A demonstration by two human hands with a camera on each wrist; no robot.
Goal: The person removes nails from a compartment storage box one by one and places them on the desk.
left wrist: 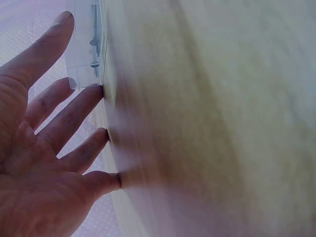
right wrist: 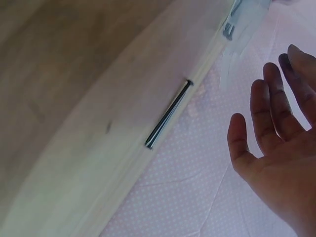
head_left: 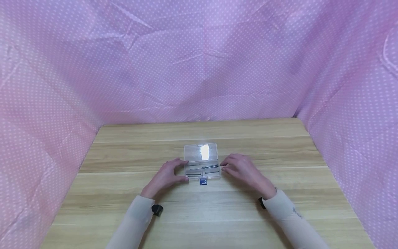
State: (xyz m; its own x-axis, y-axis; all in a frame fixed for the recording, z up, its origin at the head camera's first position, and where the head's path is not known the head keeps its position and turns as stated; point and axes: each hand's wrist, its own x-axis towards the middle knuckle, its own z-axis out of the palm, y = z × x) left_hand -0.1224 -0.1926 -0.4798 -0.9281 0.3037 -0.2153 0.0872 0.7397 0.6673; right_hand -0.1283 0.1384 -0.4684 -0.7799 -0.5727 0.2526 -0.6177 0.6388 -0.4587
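A clear plastic compartment box (head_left: pixel 202 177) lies on the table with its lid (head_left: pixel 194 152) raised at the back and a blue latch (head_left: pixel 203 181) at the front. Several dark metal nails (head_left: pixel 194 175) are inside, the longest slanting across the middle. My left hand (head_left: pixel 166 174) holds the box's left end between thumb and fingers, at the near and far corners. Just off the right edge is my right hand (head_left: pixel 242 169), its fingers loosely bent with nothing seen between them. In the right wrist view, long dark nails (right wrist: pixel 169 114) lie together on the wood.
The box stands on a light wood-grain table (head_left: pixel 199 214). Pink dotted cloth (head_left: pixel 199 69) hangs behind the table and along both sides. Black wrist devices (head_left: pixel 157 210) show at both sleeve cuffs.
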